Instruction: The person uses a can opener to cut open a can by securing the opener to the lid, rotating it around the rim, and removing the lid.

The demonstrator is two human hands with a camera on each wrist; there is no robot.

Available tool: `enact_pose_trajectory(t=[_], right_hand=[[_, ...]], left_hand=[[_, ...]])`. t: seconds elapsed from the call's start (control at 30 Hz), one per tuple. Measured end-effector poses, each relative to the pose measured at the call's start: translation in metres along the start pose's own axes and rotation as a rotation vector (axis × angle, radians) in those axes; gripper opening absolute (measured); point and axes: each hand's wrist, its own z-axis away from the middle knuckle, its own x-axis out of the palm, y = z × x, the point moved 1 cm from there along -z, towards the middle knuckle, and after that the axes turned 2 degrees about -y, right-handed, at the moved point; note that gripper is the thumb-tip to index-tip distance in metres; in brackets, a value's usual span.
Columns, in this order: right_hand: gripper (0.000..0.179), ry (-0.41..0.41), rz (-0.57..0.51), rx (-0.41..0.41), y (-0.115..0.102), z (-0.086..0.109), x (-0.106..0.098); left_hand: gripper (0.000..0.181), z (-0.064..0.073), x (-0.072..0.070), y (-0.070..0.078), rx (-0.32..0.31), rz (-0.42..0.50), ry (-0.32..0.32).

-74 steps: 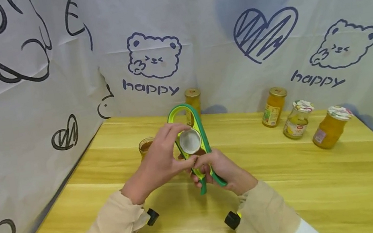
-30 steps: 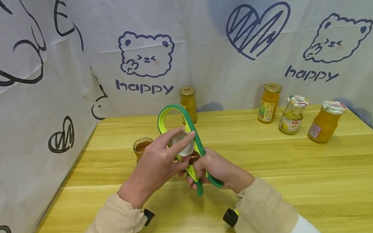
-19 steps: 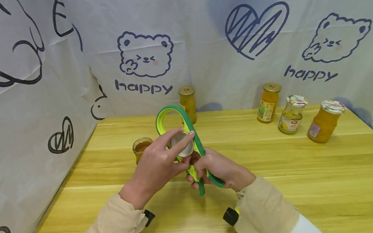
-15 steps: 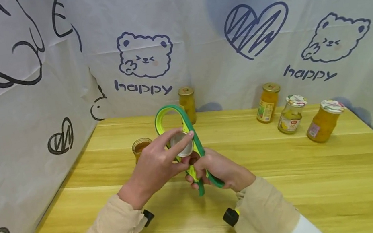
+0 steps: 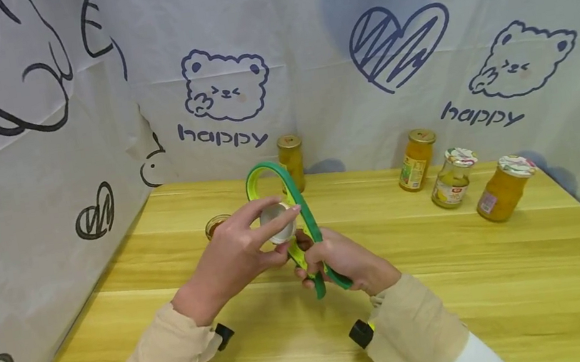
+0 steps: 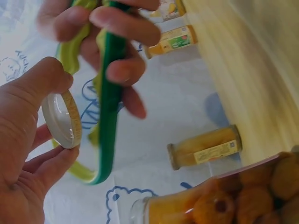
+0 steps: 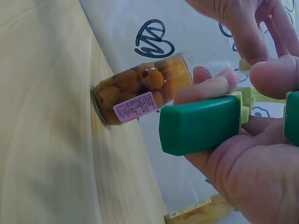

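"happy" [image 5: 223, 136] is handwritten 2x in blue on white backdrop [image 5: 322, 93], under both bear dwgs [image 5: 226, 83]; jar labels [image 5: 413, 173] can't be read.

Four lidded jars [image 5: 503, 195] and one open jar [image 7: 135, 91] are standing. Also showing: one table [image 5: 460, 318], one loose lid [image 6: 60, 122], one opener [image 6: 107, 116], two hands [image 5: 232, 250], two bear drawings [image 5: 226, 83], two heart drawings [image 5: 401, 48].

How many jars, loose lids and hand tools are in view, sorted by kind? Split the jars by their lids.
Jar without lid: 1
Gold-lidded jars: 2
Jars with patterned white lids: 2
Loose lid: 1
Green-and-yellow tool: 1
Total: 7
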Motion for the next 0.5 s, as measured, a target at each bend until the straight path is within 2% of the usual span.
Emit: enact_pose_trajectory(t=[0.3, 0.5], right_hand=[[0.061, 0.013, 0.0, 0.006, -0.003, 0.001, -0.005], [0.063, 0.037, -0.03, 0.01, -0.004, 0.002, -0.01]], left_hand=[[0.056, 0.0, -0.017, -0.005, -0.081, 0.021, -0.095], [0.052, -0.001, -0.026, -0.004, -0.066, 0.056, -0.145]])
